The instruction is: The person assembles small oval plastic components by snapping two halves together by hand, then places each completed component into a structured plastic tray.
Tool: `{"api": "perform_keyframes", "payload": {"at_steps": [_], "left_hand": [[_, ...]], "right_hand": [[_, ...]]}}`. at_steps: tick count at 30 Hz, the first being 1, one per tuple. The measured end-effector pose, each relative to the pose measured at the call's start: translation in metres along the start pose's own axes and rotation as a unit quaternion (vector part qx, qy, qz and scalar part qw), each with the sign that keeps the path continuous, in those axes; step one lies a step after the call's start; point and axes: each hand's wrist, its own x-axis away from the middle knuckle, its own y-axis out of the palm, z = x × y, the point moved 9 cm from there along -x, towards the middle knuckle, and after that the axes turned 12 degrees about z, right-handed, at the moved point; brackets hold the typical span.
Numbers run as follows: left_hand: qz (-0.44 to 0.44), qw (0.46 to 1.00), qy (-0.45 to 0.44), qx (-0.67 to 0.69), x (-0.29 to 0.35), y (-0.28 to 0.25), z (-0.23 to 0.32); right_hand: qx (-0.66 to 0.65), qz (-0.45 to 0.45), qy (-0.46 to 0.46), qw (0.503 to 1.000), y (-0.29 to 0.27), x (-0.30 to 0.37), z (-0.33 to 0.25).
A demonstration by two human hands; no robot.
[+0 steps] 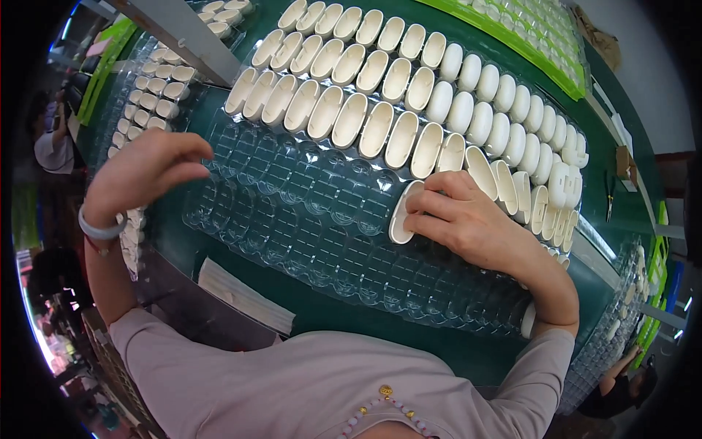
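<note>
Right hand is clamped on a cream oval shell at the clear tray, beside the shell rows. Left hand is raised near the tray's left end, thumb and fingers apart.

Workshop: green bench, trays of casings (2 co-workers nearby).

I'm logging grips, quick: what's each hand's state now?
Left hand: open, fingers loosely curled, nothing visible in it.
Right hand: closed on an off-white, oval, hollow plastic-looking shell.
</note>
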Motion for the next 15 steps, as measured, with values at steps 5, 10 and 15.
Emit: {"api": "perform_keyframes", "payload": {"at_steps": [5,10,15], "left_hand": [[0.158,0.932,0.254,0.203,-0.010,0.021,0.155],[0.131,0.852,0.220,0.456,-0.052,0.066,0.171],[0.300,0.866,0.213,0.339,-0.060,0.063,0.154]], "right_hand": [[-0.247,0.160,0.130,0.947,-0.059,0.010,0.030],[-0.317,0.194,0.141,0.917,-0.049,0.013,0.038],[-0.213,0.233,0.235,0.919,-0.040,0.017,0.052]]}}
